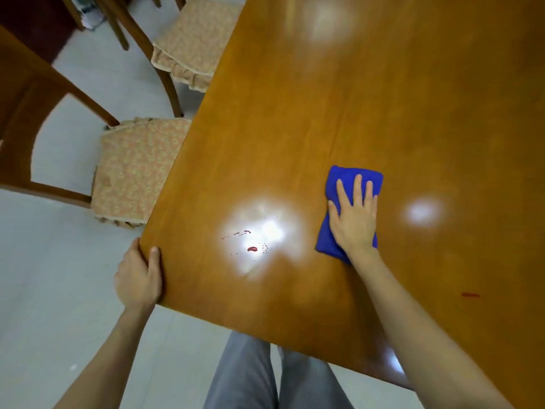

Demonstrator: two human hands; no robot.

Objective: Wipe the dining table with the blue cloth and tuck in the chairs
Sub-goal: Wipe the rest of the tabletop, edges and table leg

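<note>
A glossy wooden dining table (383,98) fills the right of the view. My right hand (354,215) lies flat, fingers spread, pressing a folded blue cloth (342,175) onto the tabletop. Left of the cloth sit small red stains (252,248) in a patch of glare. Another red streak (470,295) lies near the table's front edge on the right. My left hand (140,276) grips the table's near left corner, thumb on top. Two wooden chairs with beige patterned cushions stand along the left side: a near one (132,172) and a far one (188,39), both pulled out from the table.
Pale tiled floor (59,290) lies to the left and below. My legs in grey trousers (250,379) stand at the table's front edge. The near chair's curved wooden backrest (17,113) reaches toward the left edge of the view.
</note>
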